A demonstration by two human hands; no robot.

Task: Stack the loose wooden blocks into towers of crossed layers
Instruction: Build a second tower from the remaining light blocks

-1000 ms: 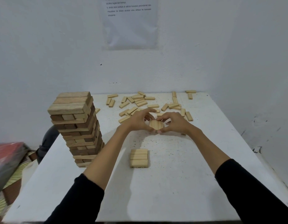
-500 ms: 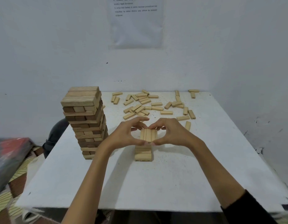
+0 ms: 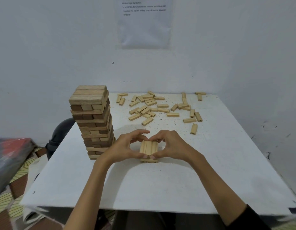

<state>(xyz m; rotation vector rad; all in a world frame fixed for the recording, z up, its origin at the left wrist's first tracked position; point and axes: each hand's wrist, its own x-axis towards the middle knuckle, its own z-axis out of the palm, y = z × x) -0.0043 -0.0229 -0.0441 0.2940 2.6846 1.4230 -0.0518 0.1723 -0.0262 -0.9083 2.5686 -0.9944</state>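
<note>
In the head view I see the left hand (image 3: 122, 147) and the right hand (image 3: 174, 146) both gripping a row of three blocks (image 3: 148, 147), right over a low stack (image 3: 149, 161) on the table (image 3: 160, 188). A tall tower (image 3: 92, 120) stands left. Loose blocks (image 3: 160, 107) lie far back.

Pale tan blocks (image 3: 148, 147), white table (image 3: 144, 185)

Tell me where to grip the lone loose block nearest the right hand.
Pinch the lone block across its two long sides at mid-length, from above: it lies flat on the table, clear of other blocks, both long sides exposed.
</note>
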